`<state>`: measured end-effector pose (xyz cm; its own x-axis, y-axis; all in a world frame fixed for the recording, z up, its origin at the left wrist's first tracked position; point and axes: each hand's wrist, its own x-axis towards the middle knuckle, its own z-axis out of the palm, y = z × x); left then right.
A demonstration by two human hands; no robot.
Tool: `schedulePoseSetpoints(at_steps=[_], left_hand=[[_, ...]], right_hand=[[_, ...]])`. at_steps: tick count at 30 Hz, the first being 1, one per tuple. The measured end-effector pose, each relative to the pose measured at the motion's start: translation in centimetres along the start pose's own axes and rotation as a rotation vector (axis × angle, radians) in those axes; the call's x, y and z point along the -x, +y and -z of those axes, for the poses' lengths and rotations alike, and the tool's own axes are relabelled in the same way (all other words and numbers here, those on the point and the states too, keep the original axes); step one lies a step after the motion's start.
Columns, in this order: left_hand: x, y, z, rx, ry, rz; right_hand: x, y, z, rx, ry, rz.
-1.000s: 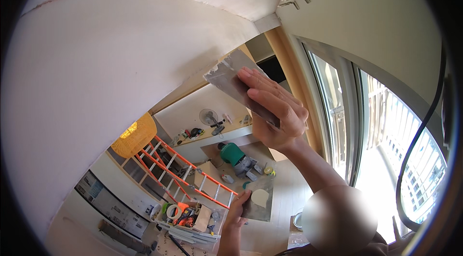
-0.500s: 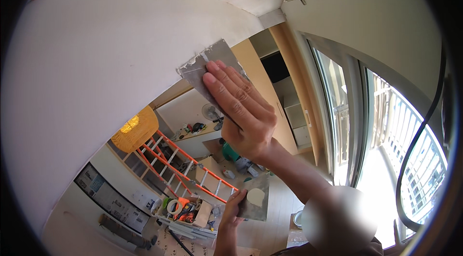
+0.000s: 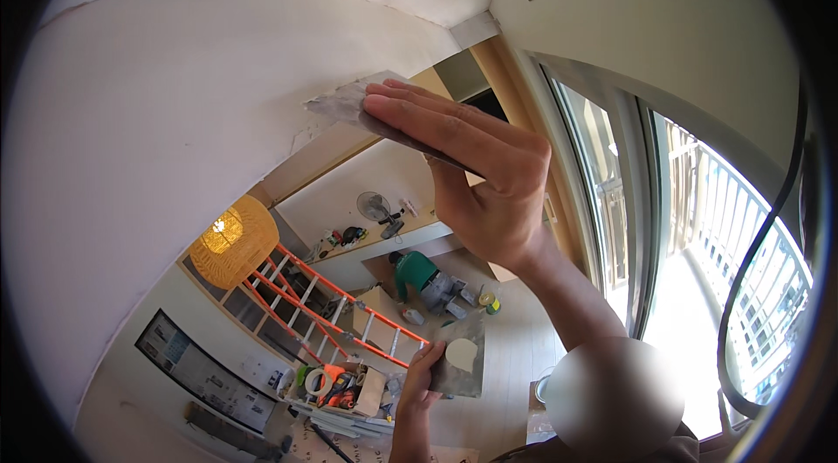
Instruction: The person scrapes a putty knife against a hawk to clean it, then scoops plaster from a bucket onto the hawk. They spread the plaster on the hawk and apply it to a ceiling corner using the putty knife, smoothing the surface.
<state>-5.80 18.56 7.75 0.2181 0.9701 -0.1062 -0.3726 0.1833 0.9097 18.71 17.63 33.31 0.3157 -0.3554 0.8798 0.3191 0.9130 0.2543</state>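
Observation:
My right hand (image 3: pixel 502 175) is raised, closed around a wide steel putty knife (image 3: pixel 336 103), its fingers stretched along the blade. The blade's front edge meets the lower border of the white plastered surface (image 3: pixel 166 114), tilted nearly flat to it. Pale filler is smeared on the blade and along that border. Lower down, my left hand (image 3: pixel 417 380) grips a second flat steel plate (image 3: pixel 471 386) by its left edge. A round dab of cream filler (image 3: pixel 461 356) sits on that plate.
An orange stepladder (image 3: pixel 336 310) stands below, beside a woven lamp (image 3: pixel 249 245). A co-worker in a green top (image 3: pixel 416 274) crouches on the floor. Tools fill a box (image 3: pixel 345 389). A fan (image 3: pixel 374 205) stands on a shelf. Sliding glass doors (image 3: pixel 642 201) are at right.
My right hand has swung right and the putty knife has tipped flatter, its edge shifting slightly left along the border. The co-worker shows more fully. My left hand and its plate are nearly unchanged.

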Motion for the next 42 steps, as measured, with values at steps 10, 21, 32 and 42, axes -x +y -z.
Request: schedulePoseSetpoints(at_steps=[10,21,32,42], left_hand=[[-0.5,-0.1,0.3,-0.039,0.064,0.016],[-1.2,0.0,0.8,-0.037,0.036,0.019],[-1.1,0.2,0.1,-0.067,0.012,0.037],[-0.9,0.2,0.1,-0.027,0.031,0.009]], right_hand=[[0.9,1.0,-0.6,-0.022,-0.025,0.039],[3.1,-1.6,0.4,0.014,-0.165,0.023],[1.0,-2.2,-1.3,0.088,-0.094,0.076],[0.7,-1.8,0.4,0.062,-0.064,0.104]])
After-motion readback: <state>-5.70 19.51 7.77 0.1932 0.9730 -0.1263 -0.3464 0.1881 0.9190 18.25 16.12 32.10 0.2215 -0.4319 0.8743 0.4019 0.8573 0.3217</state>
